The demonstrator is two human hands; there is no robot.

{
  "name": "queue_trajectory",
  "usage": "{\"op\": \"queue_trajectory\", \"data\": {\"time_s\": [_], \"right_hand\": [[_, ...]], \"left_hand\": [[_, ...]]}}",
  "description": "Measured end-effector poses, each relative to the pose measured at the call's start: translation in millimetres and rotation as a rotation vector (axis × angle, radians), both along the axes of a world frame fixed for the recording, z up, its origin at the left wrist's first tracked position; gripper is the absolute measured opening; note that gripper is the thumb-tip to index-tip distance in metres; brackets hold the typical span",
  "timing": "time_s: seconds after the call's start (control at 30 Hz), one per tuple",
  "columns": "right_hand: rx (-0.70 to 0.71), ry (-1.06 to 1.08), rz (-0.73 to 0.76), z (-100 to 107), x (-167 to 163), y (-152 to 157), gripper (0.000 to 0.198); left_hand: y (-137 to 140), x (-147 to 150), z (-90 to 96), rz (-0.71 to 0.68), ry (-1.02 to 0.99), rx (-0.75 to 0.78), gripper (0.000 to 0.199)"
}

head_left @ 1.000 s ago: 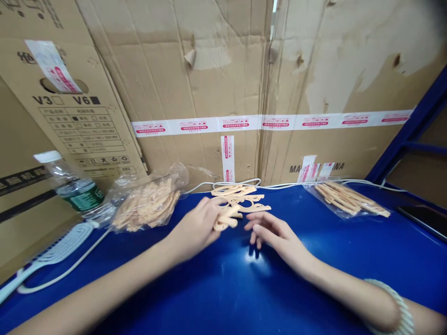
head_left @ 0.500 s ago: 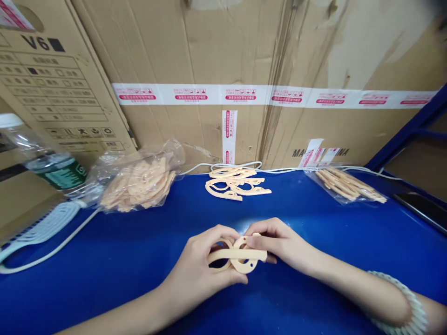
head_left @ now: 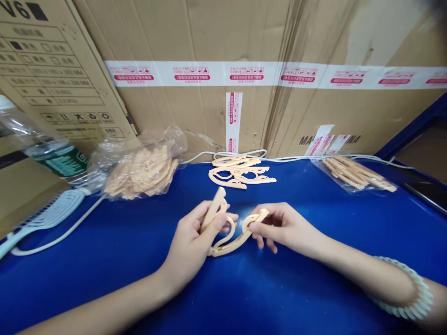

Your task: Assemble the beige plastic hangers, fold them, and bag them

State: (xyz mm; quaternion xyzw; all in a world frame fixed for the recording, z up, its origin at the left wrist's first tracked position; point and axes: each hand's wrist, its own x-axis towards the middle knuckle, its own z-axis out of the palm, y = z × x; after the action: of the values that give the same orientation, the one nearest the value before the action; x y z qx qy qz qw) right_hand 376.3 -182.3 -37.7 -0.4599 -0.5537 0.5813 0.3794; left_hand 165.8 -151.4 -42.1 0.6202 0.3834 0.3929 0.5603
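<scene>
Between my hands is a beige folding hanger (head_left: 232,245), its two curved arms spread into a V. My left hand (head_left: 186,249) is closed on the left arm near the joint, thumb on its face, with the arm's tip sticking up past the fingers. The fingers of my right hand (head_left: 288,228) pinch the far end of the right arm, by its rounded loop. Part of the left arm is hidden behind my left fingers. Farther back, several similar beige hanger pieces (head_left: 240,174) lie in a small pile on the blue table (head_left: 244,298).
A clear bag of beige pieces (head_left: 143,172) and a bottle (head_left: 59,158) stand at the left, near a pale hairbrush (head_left: 56,209). At the right are a bag of beige sticks (head_left: 359,174) and a dark phone (head_left: 426,195). A white cable (head_left: 199,157) runs before the cardboard (head_left: 195,116).
The hanger, folded together before, now has its arms opened apart. My right hand has drawn its arm away from the left one. The camera view has tilted slightly downward.
</scene>
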Motion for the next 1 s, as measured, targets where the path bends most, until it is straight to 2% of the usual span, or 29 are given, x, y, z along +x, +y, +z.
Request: {"op": "queue_trajectory", "data": {"time_s": [0.17,0.43,0.67,0.77,1.0], "right_hand": [[0.072,-0.003,-0.241,-2,11,8,0.021],[0.141,0.065,-0.322,-7,10,8,0.019],[0.055,0.175,-0.396,-13,6,6,0.025],[0.047,0.199,-0.426,-12,4,5,0.028],[-0.033,0.365,-0.491,-10,12,14,0.033]], "left_hand": [[6,-1,0.0,0.129,-0.037,0.126,0.023],[17,-6,-2.9,0.129,0.048,0.253,0.020],[17,-10,-5.5,0.137,0.091,0.332,0.018],[19,-10,-5.6,0.157,0.057,0.327,0.019],[24,-7,-1.0,0.224,-0.037,0.206,0.023]]}}
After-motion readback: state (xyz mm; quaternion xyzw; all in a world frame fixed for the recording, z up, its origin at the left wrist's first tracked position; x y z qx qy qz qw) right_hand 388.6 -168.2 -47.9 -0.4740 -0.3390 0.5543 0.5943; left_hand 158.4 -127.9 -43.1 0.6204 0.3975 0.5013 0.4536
